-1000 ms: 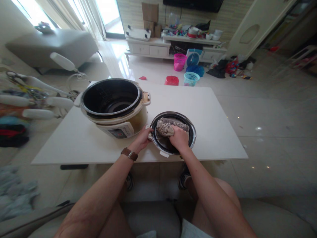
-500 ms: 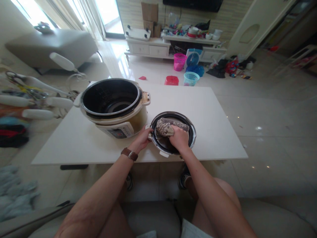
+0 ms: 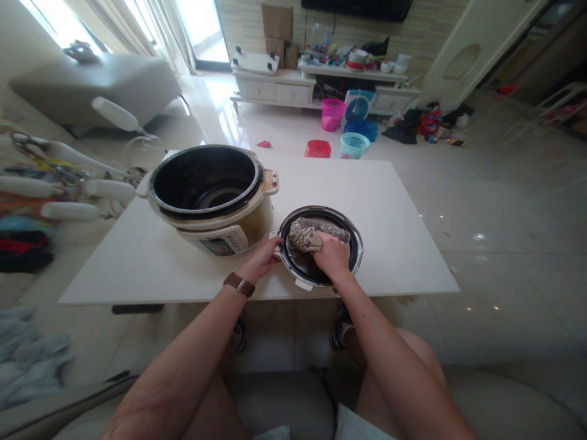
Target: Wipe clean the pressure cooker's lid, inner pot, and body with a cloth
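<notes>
The pressure cooker lid [image 3: 356,260] lies with its dark inner side up near the table's front edge. My left hand [image 3: 265,256] is closed on the lid's left edge, by a pale tab. Bunched in my right hand [image 3: 333,256] is a patterned cloth [image 3: 304,236], pressed against the inside of the lid. Part of the cloth trails to the right behind my fingers. To the left stands the electric pressure cooker [image 3: 257,223], uncovered, with its dark inner pot [image 3: 202,180] in place and a control panel on its front.
Everything rests on a white table [image 3: 367,189]. Beyond it on the floor are a pink basket [image 3: 333,115], a red stool [image 3: 318,148] and a light blue basket [image 3: 354,145]. A white-armed fixture [image 3: 77,183] is at the left.
</notes>
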{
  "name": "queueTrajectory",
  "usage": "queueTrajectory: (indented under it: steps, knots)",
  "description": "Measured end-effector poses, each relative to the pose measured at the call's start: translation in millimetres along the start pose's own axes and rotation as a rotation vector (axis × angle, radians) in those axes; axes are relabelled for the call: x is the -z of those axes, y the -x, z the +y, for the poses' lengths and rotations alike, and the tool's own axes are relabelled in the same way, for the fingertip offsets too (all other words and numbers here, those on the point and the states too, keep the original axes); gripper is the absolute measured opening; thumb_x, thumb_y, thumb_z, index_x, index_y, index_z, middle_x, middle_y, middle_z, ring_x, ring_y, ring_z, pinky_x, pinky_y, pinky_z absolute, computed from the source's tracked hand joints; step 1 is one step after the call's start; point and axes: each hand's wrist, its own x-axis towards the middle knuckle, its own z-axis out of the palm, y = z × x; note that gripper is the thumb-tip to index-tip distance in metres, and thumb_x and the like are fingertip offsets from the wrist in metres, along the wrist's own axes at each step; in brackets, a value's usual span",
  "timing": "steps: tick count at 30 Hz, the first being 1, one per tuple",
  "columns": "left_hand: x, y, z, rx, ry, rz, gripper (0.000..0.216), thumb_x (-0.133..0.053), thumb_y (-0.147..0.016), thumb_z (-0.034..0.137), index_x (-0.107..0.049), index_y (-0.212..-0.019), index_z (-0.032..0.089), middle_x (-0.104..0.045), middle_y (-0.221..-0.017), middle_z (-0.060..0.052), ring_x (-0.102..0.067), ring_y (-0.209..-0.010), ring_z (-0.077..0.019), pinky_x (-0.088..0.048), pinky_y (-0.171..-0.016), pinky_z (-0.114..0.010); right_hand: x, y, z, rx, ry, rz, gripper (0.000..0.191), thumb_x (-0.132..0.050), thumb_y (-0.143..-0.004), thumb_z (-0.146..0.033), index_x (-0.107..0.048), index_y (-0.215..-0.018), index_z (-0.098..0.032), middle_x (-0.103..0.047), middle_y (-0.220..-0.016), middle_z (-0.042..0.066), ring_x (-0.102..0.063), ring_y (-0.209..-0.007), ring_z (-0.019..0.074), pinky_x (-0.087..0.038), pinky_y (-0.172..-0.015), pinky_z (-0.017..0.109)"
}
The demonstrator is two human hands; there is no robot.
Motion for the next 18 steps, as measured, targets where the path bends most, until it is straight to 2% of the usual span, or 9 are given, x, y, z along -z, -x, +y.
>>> queueTrajectory:
  steps: [5,8,12,15,18]
  knots:
    - [3,0,2,0.053,-0.056,0.039,0.034,-0.074,-0.070,0.024,-0.061,-0.102,0.023,-0.064,-0.082,0.001,-0.061,-0.067,-0.0161,-0.053,-0.055,-0.026,5,1,1,0.038,0.064,-0.019,0.044,-0.056,-0.092,-0.016,-0.074,-0.128,-0.032,-0.079,-0.130,0.005,-0.076,-0.111,0.0279,-0.054,-0.089,0.034]
    - [5,3,4,0.059,-0.100,0.057,0.029,-0.075,-0.076,0.031,-0.063,-0.101,0.022,-0.064,-0.084,0.000,-0.062,-0.067,-0.0162,-0.055,-0.053,-0.027,18,1,4,0.135,0.136,-0.120,0.036,-0.058,-0.090,-0.017,-0.079,-0.115,-0.031,-0.080,-0.126,0.005,-0.077,-0.107,0.0281,-0.054,-0.088,0.034]
    - [6,5,7,0.053,-0.096,0.045,0.030,-0.078,-0.081,0.034,-0.064,-0.105,0.021,-0.065,-0.087,-0.001,-0.062,-0.066,-0.0159,-0.053,-0.048,-0.025,36,2,15,0.245,0.181,-0.298,0.028,-0.064,-0.086,-0.020,-0.083,-0.103,-0.029,-0.084,-0.111,0.008,-0.077,-0.106,0.0297,-0.054,-0.089,0.033]
    - [5,5,8,0.052,-0.112,0.052,0.031,-0.079,-0.083,0.034,-0.064,-0.107,0.021,-0.066,-0.087,-0.002,-0.063,-0.066,-0.0160,-0.053,-0.047,-0.024,37,1,24,0.239,0.071,-0.364,0.028,-0.064,-0.084,-0.018,-0.084,-0.102,-0.026,-0.084,-0.110,0.009,-0.077,-0.107,0.0294,-0.054,-0.090,0.032]
    - [4,5,7,0.026,-0.129,0.063,0.032,-0.080,-0.083,0.035,-0.065,-0.107,0.021,-0.066,-0.090,-0.003,-0.063,-0.068,-0.0157,-0.051,-0.048,-0.022,24,-2,29,0.181,-0.261,-0.334,0.023,-0.067,-0.082,-0.023,-0.084,-0.097,-0.022,-0.085,-0.108,0.008,-0.077,-0.102,0.0298,-0.056,-0.089,0.033]
